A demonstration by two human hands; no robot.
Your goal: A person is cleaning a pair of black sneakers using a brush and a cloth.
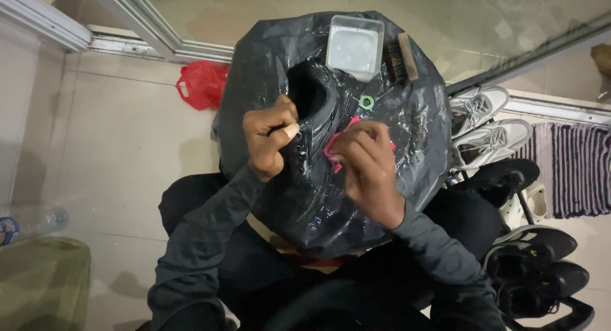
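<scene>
Beige floor tiles [127, 146] surround black plastic sheet [407, 133] under black shoe [318, 114].

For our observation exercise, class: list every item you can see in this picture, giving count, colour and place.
Black shoe: one, black, on the plastic-covered surface, centre.
Plastic sheet: one, black and shiny, covering the work surface.
Cloth: one, pink, against the shoe's side.
Tub: one, clear, top of the sheet.
Brush: one, wooden with dark bristles, right of the tub.
Ring: one, green, beside the shoe.
Bag: one, red, on the floor at left.
Sneakers: two, white, right.
Dark shoes: several, black, lower right.
Rug: one, striped, far right.
Bottle: one, clear, far left.
Left hand: gripping the shoe's opening.
Right hand: pressing the cloth on the shoe.
</scene>
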